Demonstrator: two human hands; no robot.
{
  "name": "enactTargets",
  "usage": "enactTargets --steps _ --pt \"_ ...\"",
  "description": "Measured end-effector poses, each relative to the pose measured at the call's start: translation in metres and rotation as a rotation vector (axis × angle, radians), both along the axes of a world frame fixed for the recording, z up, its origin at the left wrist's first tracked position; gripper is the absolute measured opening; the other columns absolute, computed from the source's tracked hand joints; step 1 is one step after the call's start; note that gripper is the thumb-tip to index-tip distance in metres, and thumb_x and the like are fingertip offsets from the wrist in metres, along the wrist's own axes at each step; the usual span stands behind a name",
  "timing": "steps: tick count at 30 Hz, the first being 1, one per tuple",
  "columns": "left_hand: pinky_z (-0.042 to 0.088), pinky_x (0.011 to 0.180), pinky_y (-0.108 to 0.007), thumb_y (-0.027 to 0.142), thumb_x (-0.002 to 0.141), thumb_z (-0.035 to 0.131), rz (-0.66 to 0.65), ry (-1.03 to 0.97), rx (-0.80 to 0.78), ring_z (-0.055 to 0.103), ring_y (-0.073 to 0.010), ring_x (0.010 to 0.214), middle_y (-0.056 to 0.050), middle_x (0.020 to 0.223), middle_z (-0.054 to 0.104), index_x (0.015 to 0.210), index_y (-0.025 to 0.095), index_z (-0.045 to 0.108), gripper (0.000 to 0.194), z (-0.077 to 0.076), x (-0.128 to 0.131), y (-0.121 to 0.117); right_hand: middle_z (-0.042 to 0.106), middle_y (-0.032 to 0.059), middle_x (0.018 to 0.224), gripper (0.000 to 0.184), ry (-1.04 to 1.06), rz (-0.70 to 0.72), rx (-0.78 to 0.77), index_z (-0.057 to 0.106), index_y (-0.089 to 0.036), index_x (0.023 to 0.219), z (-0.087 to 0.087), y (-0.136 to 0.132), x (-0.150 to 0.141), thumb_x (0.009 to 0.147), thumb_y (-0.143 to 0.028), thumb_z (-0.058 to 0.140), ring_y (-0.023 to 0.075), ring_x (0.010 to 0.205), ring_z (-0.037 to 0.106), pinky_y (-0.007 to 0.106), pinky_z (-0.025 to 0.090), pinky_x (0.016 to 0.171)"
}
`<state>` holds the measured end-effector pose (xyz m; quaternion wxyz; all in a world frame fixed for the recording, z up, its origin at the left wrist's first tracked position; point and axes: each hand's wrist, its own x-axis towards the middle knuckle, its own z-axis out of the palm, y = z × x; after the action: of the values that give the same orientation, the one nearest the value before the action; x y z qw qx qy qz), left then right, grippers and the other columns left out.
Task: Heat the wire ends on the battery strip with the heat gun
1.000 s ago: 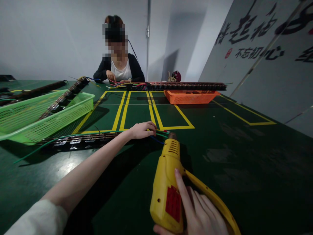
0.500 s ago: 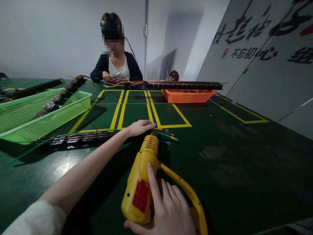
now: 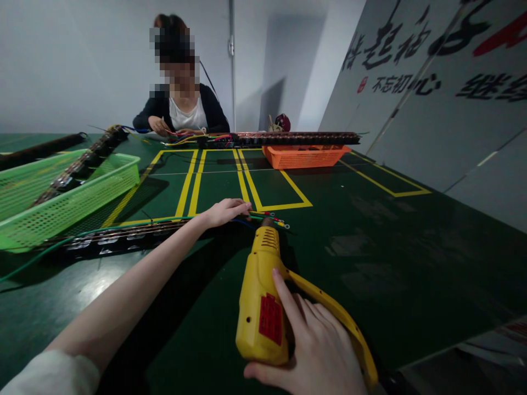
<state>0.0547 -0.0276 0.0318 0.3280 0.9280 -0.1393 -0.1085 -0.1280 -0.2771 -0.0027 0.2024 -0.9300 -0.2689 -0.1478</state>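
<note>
My right hand (image 3: 323,343) is wrapped round a yellow heat gun (image 3: 256,296), its index finger lying along the body. The gun's dark nozzle (image 3: 268,221) points away from me, at the ring-terminal ends of several coloured wires (image 3: 263,218). My left hand (image 3: 225,213) is closed on those wires just left of the nozzle; its fingertips are partly hidden. Under my left forearm lies a long dark bar-shaped wire assembly (image 3: 123,240), with a green wire (image 3: 57,245) running along it. The blue wire's end is hidden behind the gun.
A green basket (image 3: 82,207) at the left holds another dark bar assembly (image 3: 82,164). Across the green table (image 3: 370,307), a person (image 3: 185,109) handles wires of a long bar (image 3: 304,138) by an orange basket (image 3: 304,159). Yellow tape (image 3: 284,207) marks the tabletop.
The heat gun has moved right relative to the wires, its nozzle now nearer the ring terminals. My left hand keeps its hold. The whole view has shifted slightly to the right.
</note>
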Motion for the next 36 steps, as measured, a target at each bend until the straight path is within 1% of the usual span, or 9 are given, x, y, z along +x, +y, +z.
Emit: enactTargets --steps 4,8,12,17,21,26,30,33,36 --pt "0.038 0.098 -0.029 0.059 0.085 0.032 -0.01 -0.014 0.026 0.056 -0.0174 0.101 -0.005 0.113 0.061 0.088 0.013 0.067 0.058 0.002 0.001 -0.001 0.063 0.0059 0.106 0.121 0.006 -0.065 -0.029 0.014 -0.019 0.146 -0.008 -0.014 -0.002 0.052 -0.079 0.061 0.0215 0.086 0.062 0.033 0.051 0.071" --pt "0.037 0.099 -0.029 0.061 0.084 0.03 -0.013 -0.025 0.02 0.055 -0.0174 0.099 -0.005 0.112 0.061 0.087 0.014 0.068 0.061 0.0 0.004 0.001 0.062 0.0067 0.109 0.122 0.0 -0.109 -0.045 0.014 -0.018 0.146 -0.011 -0.015 -0.004 0.052 -0.078 0.062 0.0218 0.087 0.061 0.034 0.051 0.073" --pt "0.033 0.103 -0.029 0.061 0.085 0.029 -0.036 -0.049 0.021 0.054 -0.0173 0.101 -0.004 0.112 0.06 0.084 0.015 0.069 0.062 -0.003 0.006 0.002 0.064 0.0092 0.1 0.119 -0.079 -0.117 -0.059 0.021 -0.013 0.143 -0.005 -0.006 -0.005 0.052 -0.079 0.061 0.0217 0.078 0.062 0.034 0.052 0.066" --pt "0.034 0.101 -0.027 0.063 0.085 0.028 -0.035 -0.057 0.014 0.054 -0.0165 0.1 -0.003 0.111 0.06 0.083 0.016 0.07 0.064 -0.007 0.01 0.003 0.066 0.0119 0.089 0.125 -0.126 -0.119 -0.031 0.023 -0.009 0.142 0.0 0.014 -0.006 0.046 -0.079 0.064 0.0257 0.075 0.063 0.038 0.053 0.064" --pt "0.037 0.097 -0.027 0.066 0.083 0.029 0.007 -0.04 -0.013 0.056 -0.0165 0.097 -0.005 0.109 0.062 0.086 0.013 0.068 0.066 -0.011 0.011 0.005 0.065 0.0159 0.092 0.124 -0.076 -0.072 0.02 0.027 -0.007 0.142 0.002 0.039 -0.009 0.047 -0.079 0.063 0.0279 0.078 0.063 0.041 0.053 0.067" --pt "0.04 0.093 -0.027 0.067 0.082 0.03 0.014 -0.051 -0.024 0.058 -0.0171 0.094 -0.006 0.104 0.064 0.096 0.012 0.066 0.067 -0.013 0.012 0.006 0.061 0.0141 0.086 0.124 -0.006 -0.014 0.076 0.025 -0.008 0.143 0.002 0.064 -0.015 0.048 -0.078 0.064 0.0274 0.074 0.06 0.043 0.052 0.066" --pt "0.041 0.091 -0.027 0.066 0.083 0.03 0.022 -0.049 -0.008 0.058 -0.0169 0.093 -0.004 0.102 0.064 0.101 0.015 0.065 0.066 -0.013 0.012 0.007 0.061 0.014 0.088 0.126 0.015 0.01 0.084 0.019 -0.01 0.145 0.0 0.064 -0.015 0.049 -0.08 0.062 0.0275 0.075 0.06 0.043 0.052 0.066" --pt "0.04 0.093 -0.027 0.066 0.083 0.029 0.015 -0.057 0.004 0.058 -0.0162 0.093 -0.003 0.103 0.064 0.098 0.016 0.066 0.064 -0.013 0.011 0.007 0.062 0.0153 0.094 0.126 0.02 0.019 0.08 0.017 -0.011 0.146 0.001 0.06 -0.013 0.05 -0.081 0.06 0.0276 0.079 0.061 0.042 0.052 0.068" --pt "0.04 0.094 -0.026 0.066 0.083 0.028 0.012 -0.061 0.016 0.058 -0.0156 0.093 -0.003 0.105 0.064 0.095 0.016 0.066 0.064 -0.012 0.01 0.008 0.064 0.0139 0.091 0.129 -0.004 0.001 0.087 0.023 -0.012 0.145 0.004 0.053 -0.01 0.043 -0.079 0.066 0.0271 0.077 0.062 0.041 0.052 0.068"
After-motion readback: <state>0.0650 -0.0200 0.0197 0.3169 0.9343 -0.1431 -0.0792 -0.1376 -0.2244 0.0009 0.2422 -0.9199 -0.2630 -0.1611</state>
